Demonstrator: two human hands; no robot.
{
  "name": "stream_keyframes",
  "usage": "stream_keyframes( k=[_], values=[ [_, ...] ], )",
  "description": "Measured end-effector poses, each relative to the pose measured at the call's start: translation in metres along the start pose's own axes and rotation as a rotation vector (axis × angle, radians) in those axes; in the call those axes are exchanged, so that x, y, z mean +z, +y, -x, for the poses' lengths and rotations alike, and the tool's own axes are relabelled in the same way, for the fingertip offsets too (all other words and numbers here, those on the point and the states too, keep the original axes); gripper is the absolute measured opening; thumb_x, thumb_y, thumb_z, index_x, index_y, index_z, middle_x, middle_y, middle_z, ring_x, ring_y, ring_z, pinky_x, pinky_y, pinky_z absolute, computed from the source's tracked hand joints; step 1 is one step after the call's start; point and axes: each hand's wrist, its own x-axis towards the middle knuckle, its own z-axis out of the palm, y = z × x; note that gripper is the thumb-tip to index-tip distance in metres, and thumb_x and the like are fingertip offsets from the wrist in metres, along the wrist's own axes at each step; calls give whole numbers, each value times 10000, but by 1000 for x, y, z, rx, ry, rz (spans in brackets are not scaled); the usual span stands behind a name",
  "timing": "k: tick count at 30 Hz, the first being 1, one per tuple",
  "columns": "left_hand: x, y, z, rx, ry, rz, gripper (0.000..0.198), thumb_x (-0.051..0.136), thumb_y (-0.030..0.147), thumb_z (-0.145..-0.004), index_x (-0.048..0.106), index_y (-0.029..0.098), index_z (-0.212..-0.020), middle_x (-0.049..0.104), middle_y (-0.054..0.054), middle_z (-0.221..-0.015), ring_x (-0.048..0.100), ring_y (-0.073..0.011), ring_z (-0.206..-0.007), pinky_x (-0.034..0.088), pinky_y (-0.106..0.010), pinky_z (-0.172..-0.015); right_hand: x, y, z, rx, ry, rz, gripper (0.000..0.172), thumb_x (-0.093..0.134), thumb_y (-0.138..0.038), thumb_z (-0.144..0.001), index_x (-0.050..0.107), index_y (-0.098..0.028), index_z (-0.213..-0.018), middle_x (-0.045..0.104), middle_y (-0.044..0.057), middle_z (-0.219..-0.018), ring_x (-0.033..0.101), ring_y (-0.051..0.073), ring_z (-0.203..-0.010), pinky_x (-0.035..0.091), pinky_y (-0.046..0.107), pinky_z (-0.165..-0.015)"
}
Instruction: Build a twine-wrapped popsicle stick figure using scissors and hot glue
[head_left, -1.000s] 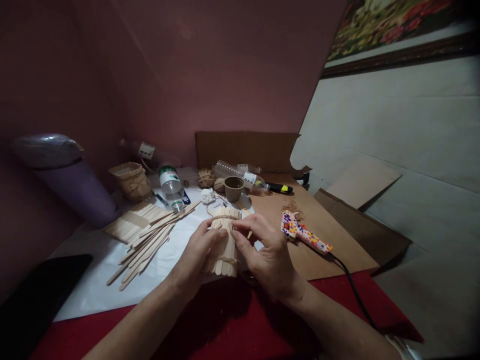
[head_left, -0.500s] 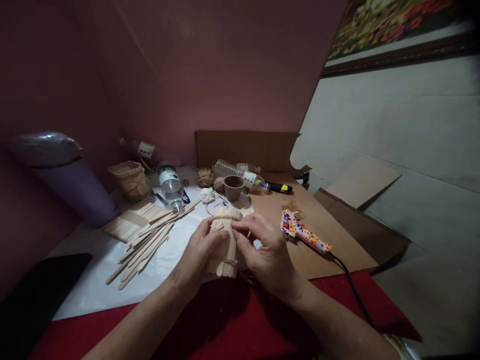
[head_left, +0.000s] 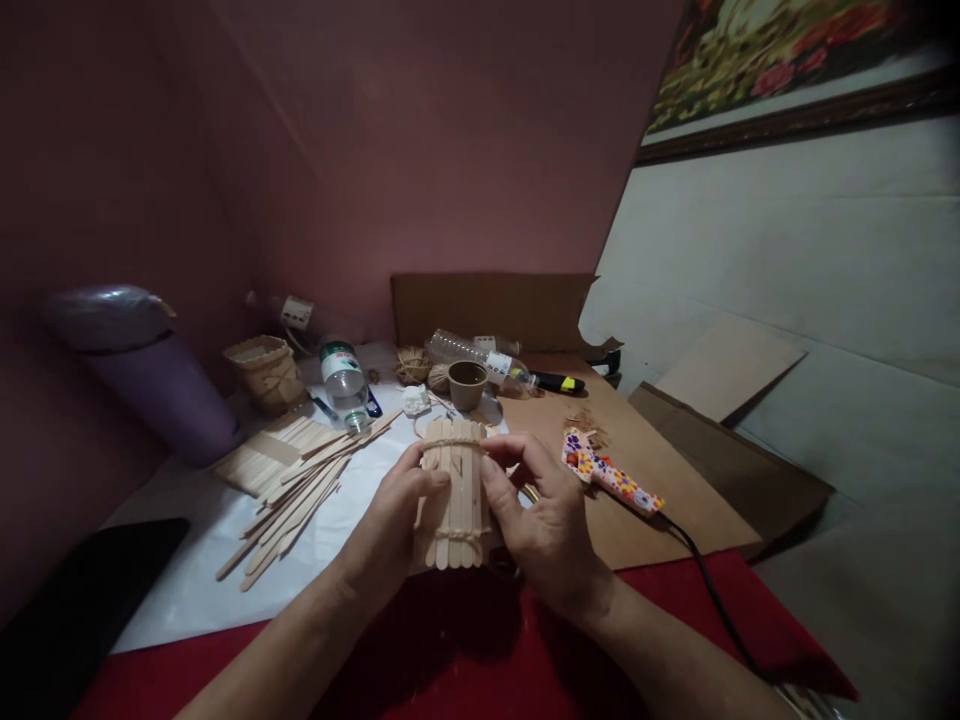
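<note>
Between my two hands is a craft-stick holder (head_left: pixel 459 500), made of pale wooden sticks side by side. Twine rings it near the top and again near the bottom. My left hand (head_left: pixel 397 500) grips its left side, the thumb pressed on the front and the other fingers mostly hidden behind. On the right edge, just below the upper twine, my right hand (head_left: pixel 544 510) closes with thumb and bent fingers. Beyond the holder stands a small brown pot (head_left: pixel 467 386), with balls of twine (head_left: pixel 412 366) behind it.
Loose craft sticks (head_left: pixel 307 490) fan out over white paper at left. A flowered glue gun (head_left: pixel 611 472) with a black cord lies on cardboard (head_left: pixel 660 450) at right. Farther back are a clear bottle (head_left: pixel 346 385), a wood-faced pot (head_left: pixel 266 375) and a yellow-black cutter (head_left: pixel 559 383).
The craft-stick holder has turned in my hands, so more of its flat front shows. My right fingers have shifted to its right edge. The whole view has moved slightly.
</note>
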Motion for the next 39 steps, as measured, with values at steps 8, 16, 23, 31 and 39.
stream_keyframes(
  k=[8, 16, 23, 31, 39],
  values=[
    [-4, -5, -4, 50, 25, 4, 331, 576, 358, -832, 552, 152, -1090, 669, -91, -933, 658, -226, -778, 521, -291, -620, 7, -2, 4, 57, -98, 58, 89, 517, -229, -873, 562, -178, -931, 578, 38, -832, 561, 167, -739, 472, 304, -674],
    [2, -10, -3, 96, 101, -50, 384, 638, 383, -785, 557, 167, -1093, 691, -84, -949, 675, -231, -764, 527, -311, -633, 10, 1, 6, 118, -110, 112, 201, 603, -293, -824, 521, -187, -973, 591, 52, -876, 577, 180, -758, 475, 287, -622],
    [6, -9, -3, 134, 137, -65, 393, 683, 365, -742, 577, 161, -1062, 701, -69, -883, 668, -211, -747, 525, -291, -653, 10, 1, 6, 130, -108, 88, 144, 578, -267, -832, 502, -208, -939, 585, 34, -834, 564, 160, -711, 460, 259, -573],
    [4, -15, -6, 165, 163, -119, 394, 672, 354, -760, 562, 181, -1097, 699, -33, -774, 648, -167, -608, 523, -276, -628, 11, 2, 6, 173, -95, -12, 151, 591, -225, -817, 484, -219, -924, 554, -6, -790, 530, 128, -648, 447, 239, -553],
    [7, -12, -4, 140, 176, -93, 425, 728, 361, -707, 585, 182, -1066, 706, -48, -862, 661, -172, -638, 532, -285, -637, 11, 1, 5, 229, -100, -68, 138, 588, -239, -819, 478, -219, -899, 517, -28, -753, 493, 121, -630, 432, 244, -561]
  ],
)
